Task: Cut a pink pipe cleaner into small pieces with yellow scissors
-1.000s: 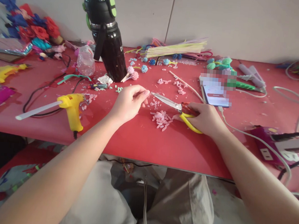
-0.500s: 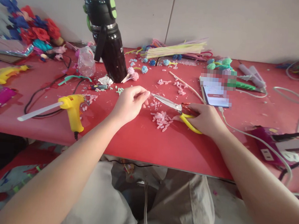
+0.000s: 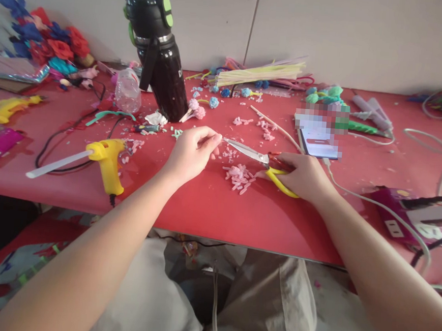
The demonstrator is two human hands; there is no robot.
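My right hand (image 3: 306,177) is wrapped round the handles of a pair of scissors (image 3: 248,151) with red and yellow grips. The blades look closed or nearly so, and they point left. At their tip, my left hand (image 3: 195,150) pinches something too small to make out between thumb and forefinger. Below the blades lies a pile of short pink cut pieces (image 3: 240,178), with finer pink crumbs (image 3: 229,155) scattered just above it. More pink pieces (image 3: 265,129) lie farther back. A cream-coloured stem (image 3: 276,123) runs from there toward my right hand.
A black bottle (image 3: 163,64) stands behind my left hand. A yellow glue gun (image 3: 108,167) lies to the left. A phone (image 3: 318,137) with a cable is behind my right hand. Purple power strips (image 3: 396,215) sit at right and left. Yellow pipe cleaners (image 3: 260,76) lie by the wall.
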